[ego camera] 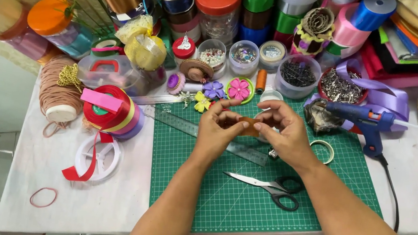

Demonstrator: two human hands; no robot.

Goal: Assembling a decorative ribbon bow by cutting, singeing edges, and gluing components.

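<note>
On the left of the tabletop, a stack of ribbon spools is sitting beside a coil of tan cord. Moving right, the left hand is pinching one end of a small orange-brown ribbon piece above the green cutting mat, just over a clear ruler. The right hand is closing its grip on the other end, fingertips curled in. Judging from this, keeping the piece taut and the edges lined up is what matters. Scissors are lying just below the hands; a blue glue gun is resting further right.
</note>
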